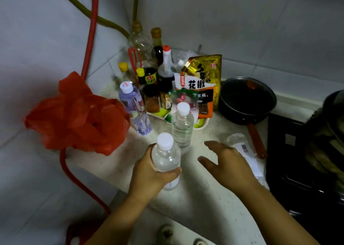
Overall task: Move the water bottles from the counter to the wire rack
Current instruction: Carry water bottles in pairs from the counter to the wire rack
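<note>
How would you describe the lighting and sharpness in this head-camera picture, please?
Head view: dim and soft throughout; the brightest patch lies on the counter around the water bottles; the red plastic bag is smeared by blur; the right side falls into dark shadow; wide-angle bending at the edges.

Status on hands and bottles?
Left hand grips nearest bottle. Right hand open, empty. Two bottles on counter. Rack not in view.

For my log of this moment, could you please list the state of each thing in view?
Left hand: grips the nearest water bottle, capped, upright.
Right hand: open, holding nothing.
Middle water bottle: capped, standing on counter.
Purple-tinted bottle: capped, upright.
Black pan: lidded.
</note>
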